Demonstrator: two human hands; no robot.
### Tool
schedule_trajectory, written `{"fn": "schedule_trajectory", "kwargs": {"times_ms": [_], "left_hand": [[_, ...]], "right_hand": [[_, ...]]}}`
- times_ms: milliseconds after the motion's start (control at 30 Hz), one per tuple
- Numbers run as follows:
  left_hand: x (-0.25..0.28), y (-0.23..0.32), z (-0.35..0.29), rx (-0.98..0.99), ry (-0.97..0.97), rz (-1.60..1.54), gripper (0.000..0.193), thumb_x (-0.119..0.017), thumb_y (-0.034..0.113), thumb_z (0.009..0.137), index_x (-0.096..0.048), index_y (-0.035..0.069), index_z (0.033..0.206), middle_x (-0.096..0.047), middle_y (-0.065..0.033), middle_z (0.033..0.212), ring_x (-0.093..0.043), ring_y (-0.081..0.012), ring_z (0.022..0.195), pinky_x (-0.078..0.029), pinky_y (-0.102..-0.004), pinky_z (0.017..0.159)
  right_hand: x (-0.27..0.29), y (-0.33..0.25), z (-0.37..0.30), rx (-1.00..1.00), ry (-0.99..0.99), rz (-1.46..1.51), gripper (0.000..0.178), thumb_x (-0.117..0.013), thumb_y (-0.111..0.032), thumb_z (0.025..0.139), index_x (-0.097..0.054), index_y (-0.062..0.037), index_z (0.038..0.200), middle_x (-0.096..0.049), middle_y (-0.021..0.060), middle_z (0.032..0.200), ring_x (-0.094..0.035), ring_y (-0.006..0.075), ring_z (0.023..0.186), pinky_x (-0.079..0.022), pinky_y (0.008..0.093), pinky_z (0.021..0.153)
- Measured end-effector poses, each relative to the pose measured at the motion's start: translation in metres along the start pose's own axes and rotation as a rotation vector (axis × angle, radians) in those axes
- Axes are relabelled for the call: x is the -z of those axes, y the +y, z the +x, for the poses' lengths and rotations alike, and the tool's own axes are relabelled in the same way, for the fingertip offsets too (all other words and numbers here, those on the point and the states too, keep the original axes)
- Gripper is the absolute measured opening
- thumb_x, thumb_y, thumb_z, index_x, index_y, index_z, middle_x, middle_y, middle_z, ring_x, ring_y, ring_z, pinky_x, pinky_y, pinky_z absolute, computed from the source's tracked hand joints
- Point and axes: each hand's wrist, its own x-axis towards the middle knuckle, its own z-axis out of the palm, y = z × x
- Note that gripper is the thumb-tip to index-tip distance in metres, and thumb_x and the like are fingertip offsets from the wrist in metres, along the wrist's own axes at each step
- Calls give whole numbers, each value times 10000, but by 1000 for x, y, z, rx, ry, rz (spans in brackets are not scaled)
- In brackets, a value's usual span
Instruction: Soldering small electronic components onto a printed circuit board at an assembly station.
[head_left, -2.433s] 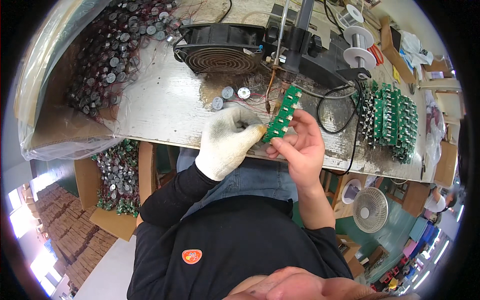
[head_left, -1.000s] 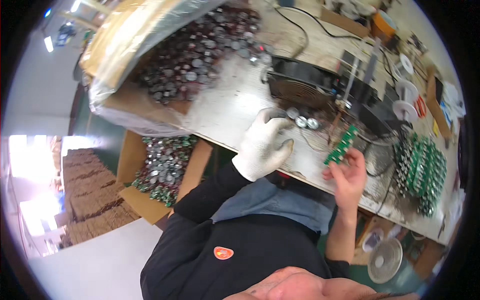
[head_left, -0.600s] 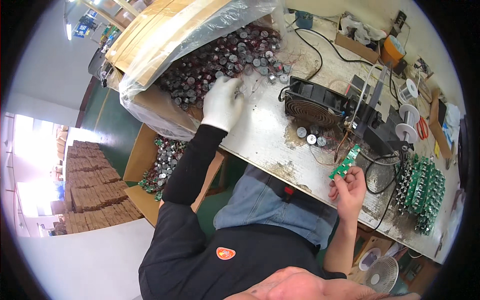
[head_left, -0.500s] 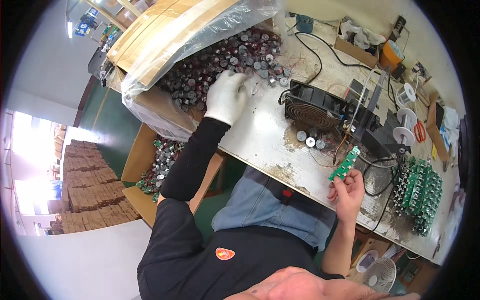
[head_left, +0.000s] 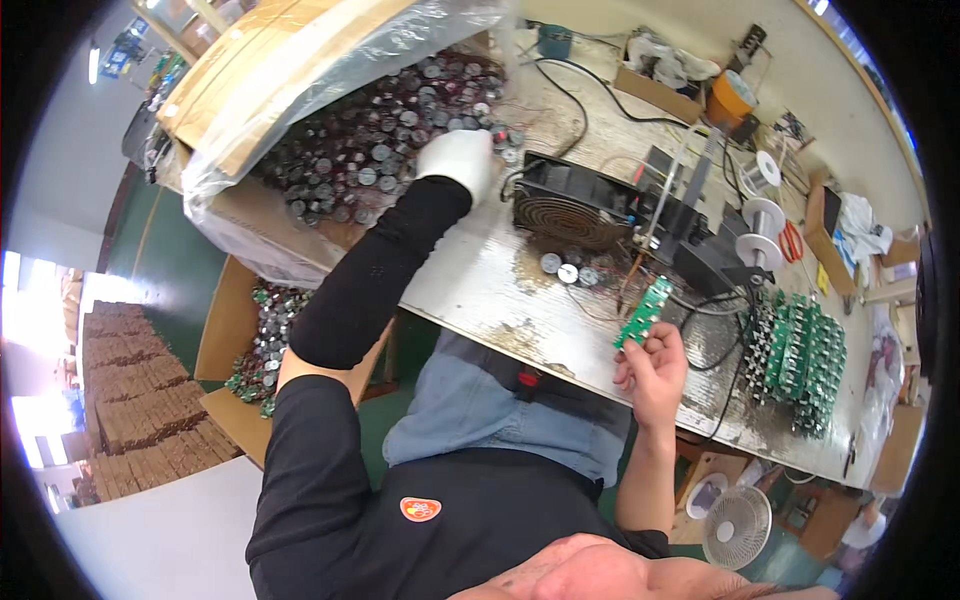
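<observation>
My left hand [head_left: 458, 163], in a white glove, is at the right edge of a heap of small round metal motors [head_left: 385, 150] with thin red wires. Its fingers curl downward, and the back of the hand hides most of what they grip. Bare, my right hand [head_left: 655, 372] pinches the lower end of a narrow green circuit board [head_left: 645, 312] between thumb and fingers. The board tilts up in front of a soldering stand [head_left: 690, 215]. Several loose motors [head_left: 568, 273] lie on the table left of the board, beside a black fan [head_left: 572, 205].
The motor heap spills from a plastic-lined carton [head_left: 245, 95]. Rows of green circuit boards [head_left: 797, 360] stand at the right. Solder wire spools [head_left: 762, 225] and orange-handled scissors [head_left: 790, 241] sit behind them. Below the table's left end, another carton [head_left: 228, 325] holds boards and motors.
My left hand has moved right across the heap's edge, closer to the fan, and its fingers have curled in. My right hand still holds the board in nearly the same place. The view has shifted.
</observation>
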Motion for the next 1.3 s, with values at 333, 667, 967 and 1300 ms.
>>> {"fn": "schedule_trajectory", "kwargs": {"times_ms": [333,667,967,1300], "left_hand": [[-1,-21,-84,1,329,-309,131,-657,128,755,-606,31,827,-647,-151,771,-642,-312,730,-493,-386,650],[3,-21,-122,238,253,-1333,241,-613,92,890,-482,-56,1027,-662,-161,903,-618,-135,627,-497,-233,547],[-8,23,-152,209,11,-1653,339,-640,186,889,-581,-78,1093,-663,-167,911,-648,-186,735,-532,-266,681],[-22,81,-178,80,-297,-1368,180,-609,121,891,-626,-49,945,-590,-12,738,-519,-65,657,-421,-210,589]], "right_hand": [[1,-3,-3,-3,8,-1,178,-570,24,854,-445,-9,977,-583,74,752,-524,75,508,-375,183,421],[2,-6,-2,-36,-6,12,172,-582,42,839,-455,-16,940,-572,64,753,-488,58,516,-365,186,428],[0,-2,-2,-44,12,43,218,-625,42,827,-469,-10,970,-541,18,726,-469,41,537,-351,178,424],[0,-10,-4,-128,-24,10,250,-654,-5,833,-473,4,1006,-618,82,731,-581,94,551,-422,189,452]]}}
